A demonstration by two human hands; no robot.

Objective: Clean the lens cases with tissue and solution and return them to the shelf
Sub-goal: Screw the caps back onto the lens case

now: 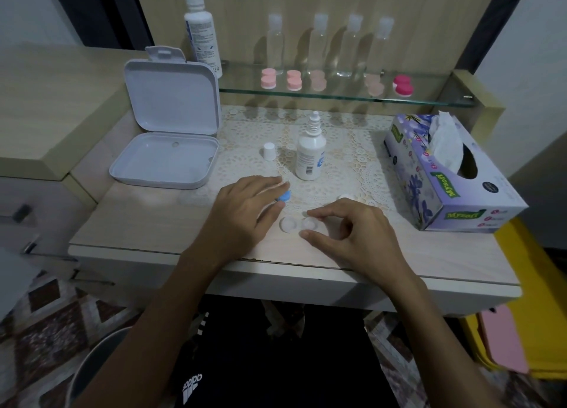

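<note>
White box: a smooth, rounded-corner plastic box [165,159] lay hinged open at the left of the table [153,223], its lid standing upright.
Tall bottle: a white cylindrical solution bottle [202,36] with a narrow nozzle stood on the glass shelf [337,96], just behind the box lid; its label print was too small to read.
Left hand: the left hand [245,214] lay palm down on the pale wood-grain surface with fingers nearly straight, and a round blue cap [284,196] showed at its fingertips, partly hidden beneath them; whether it was pinched could not be told.
Small cap: a white cylindrical cap [269,151] stood on the lace mat [352,150], just beside the uncapped small bottle [310,154].
Lens case: the translucent white lens case [297,224], two shallow round cups joined side by side, lay uncapped on the table between both hands.
Right hand: the right hand [352,232] curled forefinger and thumb round the right-hand cup, the tips touching its rim on either side.
White object: something pale behind the right hand was mostly hidden.
Shelf cases: pink, peach and one deep magenta lens case sat in a row on the shelf before four clear bottles, blurred.
Tissue box: a glossy purple floral cardboard tissue box [448,180] lay at the right, with crumpled white tissue rising from its oval slot.
</note>
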